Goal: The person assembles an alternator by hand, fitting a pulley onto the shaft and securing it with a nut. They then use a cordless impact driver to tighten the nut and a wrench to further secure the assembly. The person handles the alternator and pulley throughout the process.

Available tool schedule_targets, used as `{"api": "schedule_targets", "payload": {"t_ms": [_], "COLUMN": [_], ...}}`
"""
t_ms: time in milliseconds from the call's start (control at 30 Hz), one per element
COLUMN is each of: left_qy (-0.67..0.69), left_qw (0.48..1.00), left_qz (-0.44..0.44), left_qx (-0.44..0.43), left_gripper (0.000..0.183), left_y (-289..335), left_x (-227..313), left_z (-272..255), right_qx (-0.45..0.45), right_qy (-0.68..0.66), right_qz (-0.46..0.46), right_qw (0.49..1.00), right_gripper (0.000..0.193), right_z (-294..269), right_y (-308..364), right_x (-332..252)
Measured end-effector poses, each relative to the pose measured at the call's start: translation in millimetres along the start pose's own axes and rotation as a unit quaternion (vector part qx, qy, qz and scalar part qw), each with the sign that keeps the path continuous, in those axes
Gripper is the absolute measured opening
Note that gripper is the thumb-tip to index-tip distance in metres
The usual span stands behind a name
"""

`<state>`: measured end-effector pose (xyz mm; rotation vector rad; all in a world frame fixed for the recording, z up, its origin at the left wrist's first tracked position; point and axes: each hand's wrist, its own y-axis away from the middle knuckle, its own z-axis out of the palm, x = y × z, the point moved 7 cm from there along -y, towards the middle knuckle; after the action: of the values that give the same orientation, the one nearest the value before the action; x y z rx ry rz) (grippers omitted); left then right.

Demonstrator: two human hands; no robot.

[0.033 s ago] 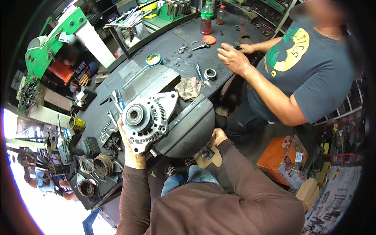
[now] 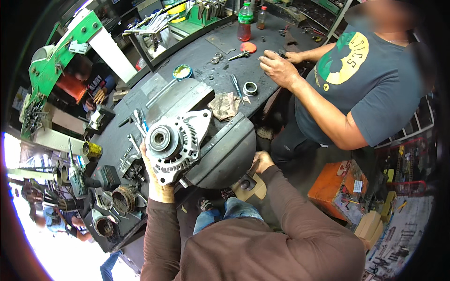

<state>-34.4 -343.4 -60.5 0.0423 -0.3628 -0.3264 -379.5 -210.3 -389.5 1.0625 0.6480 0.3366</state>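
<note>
My left hand (image 2: 158, 186) holds a silver alternator (image 2: 187, 136) from its left side, fingers curled round the housing. The alternator sits at the near left end of the jaws of a large dark bench vise (image 2: 220, 157), its pulley (image 2: 161, 138) facing up. My right hand (image 2: 263, 162) is closed at the vise's front, on what looks like its handle; a round dark knob (image 2: 245, 184) shows just below. The fingertips of that hand are partly hidden. A stained rag (image 2: 224, 106) lies between the vise jaws.
A co-worker (image 2: 356, 89) stands at right, hands over the bench. On the bench are a screwdriver (image 2: 237, 88), a metal ring (image 2: 250, 88), a grease tub (image 2: 183, 72) and a bottle (image 2: 244, 23). A cordless drill (image 2: 82, 180) and stator coil (image 2: 124, 200) sit left. An orange box (image 2: 335, 187) stands right.
</note>
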Motion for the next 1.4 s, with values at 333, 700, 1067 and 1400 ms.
{"api": "schedule_targets", "payload": {"t_ms": [333,700,1067,1400], "left_qy": [0.011,0.035,0.028,0.004], "left_qw": [0.999,0.999,0.998,0.998], "left_qz": [-0.028,-0.008,-0.046,-0.069], "left_qx": [0.044,-0.007,0.012,0.014], "left_gripper": [0.065,0.067,0.058,0.058], "left_y": [-5,-9,-6,-8], "left_x": [0,1,-11,-16], "left_z": [-25,-7,27,21], "right_qx": [0.064,-0.054,-0.111,-0.441], "right_qy": [-0.102,-0.154,-0.111,0.129], "right_qz": [-0.118,-0.399,-0.471,-0.535], "right_qw": [0.986,0.902,0.868,0.709], "right_gripper": [0.025,0.016,0.010,0.027], "right_z": [-31,61,84,165], "right_y": [-53,197,250,383], "right_x": [15,-173,-175,-114]}}
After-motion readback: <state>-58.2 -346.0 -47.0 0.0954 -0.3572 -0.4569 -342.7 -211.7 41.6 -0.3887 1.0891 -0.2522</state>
